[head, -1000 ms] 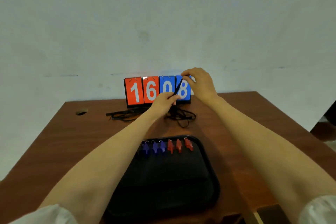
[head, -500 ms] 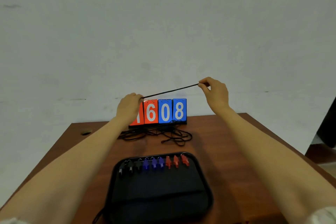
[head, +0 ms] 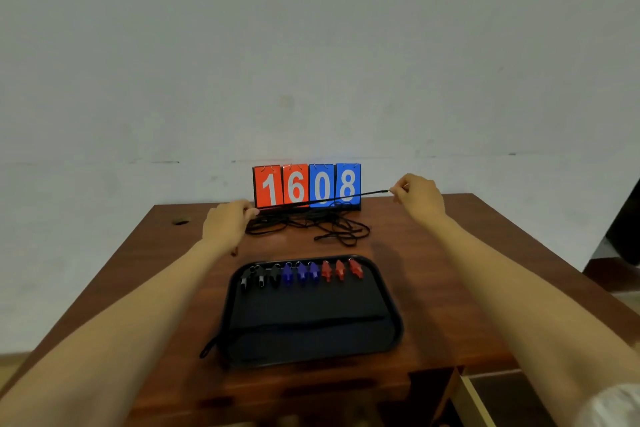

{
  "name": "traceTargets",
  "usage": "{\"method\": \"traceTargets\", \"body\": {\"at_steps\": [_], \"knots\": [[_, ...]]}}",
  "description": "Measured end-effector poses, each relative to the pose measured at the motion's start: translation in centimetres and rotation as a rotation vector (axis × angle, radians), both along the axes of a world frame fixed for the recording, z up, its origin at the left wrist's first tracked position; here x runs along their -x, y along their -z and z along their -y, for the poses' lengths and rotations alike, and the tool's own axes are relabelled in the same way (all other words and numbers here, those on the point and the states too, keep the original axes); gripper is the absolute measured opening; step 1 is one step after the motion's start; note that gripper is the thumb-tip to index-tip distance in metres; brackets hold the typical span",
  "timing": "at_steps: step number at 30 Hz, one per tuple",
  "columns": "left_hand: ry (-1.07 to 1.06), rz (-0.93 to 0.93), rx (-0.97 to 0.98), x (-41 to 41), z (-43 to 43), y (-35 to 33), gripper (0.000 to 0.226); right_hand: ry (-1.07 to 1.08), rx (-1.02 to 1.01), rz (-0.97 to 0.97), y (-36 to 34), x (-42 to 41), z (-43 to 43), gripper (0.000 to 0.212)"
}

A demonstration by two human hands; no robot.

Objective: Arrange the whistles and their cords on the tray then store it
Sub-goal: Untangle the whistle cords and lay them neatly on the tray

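between both hands (head: 227,225) (head: 420,196) — one black cord (head: 322,199) pulled taut, beyond the tray (head: 388,291).

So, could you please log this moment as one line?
left hand: shut on black cord | right hand: pinches its other end, taut | nine plastic whistles rowed on black tray

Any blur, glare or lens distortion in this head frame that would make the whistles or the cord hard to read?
Head view: soft overall; whistles readable by colour only, the black ones merging into the dark tray. Slight glow on the scoreboard. Wide-angle stretch on the forearms at the edges. The cord between left hand and right hand stays distinct.
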State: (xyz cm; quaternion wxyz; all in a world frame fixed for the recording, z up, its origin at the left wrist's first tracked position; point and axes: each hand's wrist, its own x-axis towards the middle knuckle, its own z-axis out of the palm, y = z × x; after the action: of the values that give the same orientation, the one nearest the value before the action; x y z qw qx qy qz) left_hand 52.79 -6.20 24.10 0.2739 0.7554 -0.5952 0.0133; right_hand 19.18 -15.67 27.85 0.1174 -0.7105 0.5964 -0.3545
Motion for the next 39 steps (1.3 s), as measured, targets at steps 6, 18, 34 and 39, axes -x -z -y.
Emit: {"method": "traceTargets", "body": {"at_steps": [6, 18, 34, 39], "knots": [[0.024, 0.159, -0.345, -0.8, -2.0, 4.5, 0.033, 0.019, -0.143, -0.139, 4.6, 0.6, -2.0, 0.02], [-0.037, 0.107, -0.42, -0.7, -6.5, 10.0, 0.028, 0.044, -0.412, -0.235, 11.0, 1.1, -5.7, 0.018], [-0.041, 0.063, -0.331, -0.6, -7.7, 14.1, 0.016, -0.006, -0.482, -0.316, 15.1, 1.4, -7.2, 0.016], [-0.075, 0.095, -0.264, -0.6, -7.8, 14.7, 0.017, 0.013, -0.427, -0.309, 15.6, 1.2, -7.2, 0.015]]}}
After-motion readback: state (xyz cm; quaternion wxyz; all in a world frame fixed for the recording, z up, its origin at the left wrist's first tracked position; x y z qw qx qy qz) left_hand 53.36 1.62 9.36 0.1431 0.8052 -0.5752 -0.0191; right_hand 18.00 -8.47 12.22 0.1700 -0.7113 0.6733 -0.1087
